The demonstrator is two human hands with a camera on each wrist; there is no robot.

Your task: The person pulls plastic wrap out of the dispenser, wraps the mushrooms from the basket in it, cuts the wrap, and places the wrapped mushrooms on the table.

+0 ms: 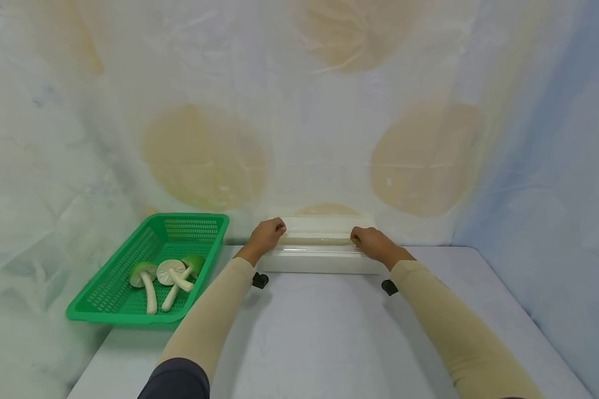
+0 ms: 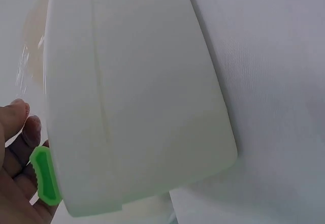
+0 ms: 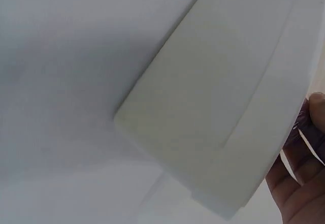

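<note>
A long white cling film box (image 1: pixel 324 265) lies crosswise at the back of the table, with a green piece (image 2: pixel 45 176) at its left end. Clear film (image 2: pixel 23 66) catches the light above the box in the left wrist view. My left hand (image 1: pixel 267 237) pinches the film between thumb and index finger near the box's left end. Near the right end, my right hand (image 1: pixel 374 244) does likewise, its thumb and index finger together. The box hides part of the right fingers in the right wrist view (image 3: pixel 299 168).
On the left stands a green plastic basket (image 1: pixel 115 318). It holds three toy-like mushrooms with white stems, one of them a mushroom (image 1: pixel 148 277) with a green cap. A patterned sheet (image 1: pixel 319 138) hangs close behind the white table (image 1: pixel 319 338).
</note>
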